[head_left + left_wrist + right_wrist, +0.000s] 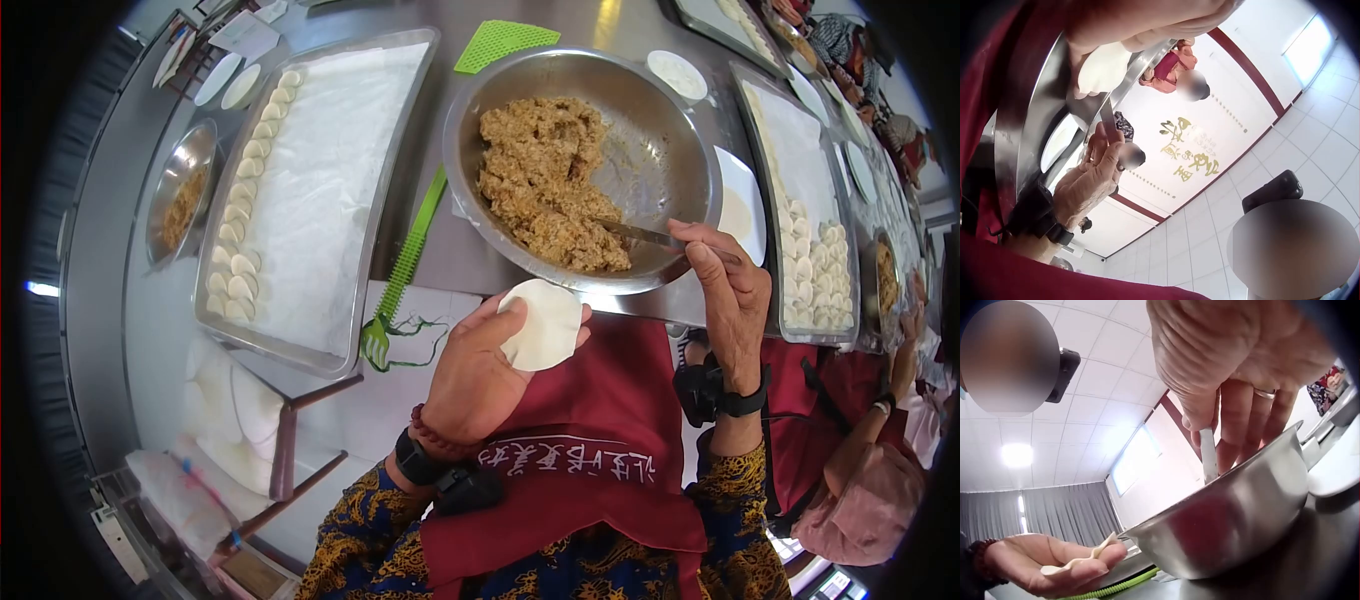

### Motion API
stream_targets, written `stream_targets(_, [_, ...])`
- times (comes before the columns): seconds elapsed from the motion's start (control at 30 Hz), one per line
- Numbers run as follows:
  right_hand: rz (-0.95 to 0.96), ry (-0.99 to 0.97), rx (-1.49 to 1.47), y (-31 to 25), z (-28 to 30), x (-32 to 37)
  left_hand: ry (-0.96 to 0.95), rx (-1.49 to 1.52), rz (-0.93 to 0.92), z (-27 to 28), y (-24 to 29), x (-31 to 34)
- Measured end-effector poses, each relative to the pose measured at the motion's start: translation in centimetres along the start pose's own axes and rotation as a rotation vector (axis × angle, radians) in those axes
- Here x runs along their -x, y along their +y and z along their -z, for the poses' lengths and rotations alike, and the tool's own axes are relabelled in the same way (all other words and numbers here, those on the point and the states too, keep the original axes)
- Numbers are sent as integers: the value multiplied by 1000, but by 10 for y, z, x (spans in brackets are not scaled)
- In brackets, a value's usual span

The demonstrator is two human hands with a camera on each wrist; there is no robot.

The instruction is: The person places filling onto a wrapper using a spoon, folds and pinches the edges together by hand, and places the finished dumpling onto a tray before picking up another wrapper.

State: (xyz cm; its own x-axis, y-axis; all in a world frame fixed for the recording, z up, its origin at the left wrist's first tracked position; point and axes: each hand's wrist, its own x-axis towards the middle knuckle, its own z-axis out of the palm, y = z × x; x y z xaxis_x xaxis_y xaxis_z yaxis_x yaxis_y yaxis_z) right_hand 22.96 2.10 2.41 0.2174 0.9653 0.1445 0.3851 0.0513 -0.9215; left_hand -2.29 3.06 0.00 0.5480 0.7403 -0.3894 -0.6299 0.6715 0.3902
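My left hand (480, 375) held the round dough wrapper (545, 330), thumb laid over its near edge and fingers beneath, just outside the near rim of the steel bowl (655, 130) on the counter (448, 255). My right hand (735, 285) gripped the handle of a flat metal utensil (650, 236), its far end sunk in the minced filling (545, 170), which was heaped toward the left of the bowl and left the right wall mostly bare. To do this scoop well, I judged, the blade needed to slide in low and lift a modest, compact lump; pressing it lightly against the heap would likely have firmed it and wiped off loose bits. The wrapper looked thin and rippled a little over my fingers in the right wrist view, so a light thumb seemed wiser than a hard pinch, which might have dented or torn it. Its place so close to the rim suited a short carry, with less chance of drips. I thought the filling best set in the middle, keeping the edge clean and dry. The folded pieces (240, 210) lined up on the tray (390, 200) gave me a fair guide to size.
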Motion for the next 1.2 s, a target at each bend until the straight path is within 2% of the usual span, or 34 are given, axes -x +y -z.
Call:
stream_targets(0.27, [-45,-48,-94,-2,3,3,-16,36,-26,-5,-2,-4])
stream_targets(0.33, [38,-71,16,-1,4,2,-13,47,-28,-6,-2,-4])
stream_targets(0.47, [-11,-48,-57,-4,-1,2,-8,60,-34,-5,-3,-5])
stream_targets(0.63, [48,-138,42,-5,1,1,7,61,-41,-3,-1,-3])
stream_targets(0.87, [32,-100,3,-8,-4,9,36,34,-49,2,1,2])
stream_targets(0.93, [-79,-3,-129,-5,-9,14,28,26,-54,0,2,2])
stream_targets(0.97, [-77,-6,-131,-5,-10,17,7,17,-64,-1,2,2])
stream_targets(1.03, [-118,45,-337,-4,-13,21,-13,6,-77,-2,2,1])
stream_targets(1.1, [-136,30,-372,-8,-14,26,-43,114,-50,-2,2,1])
stream_targets(1.2, [-128,-18,-428,-16,-20,34,-44,90,-100,-6,3,5])
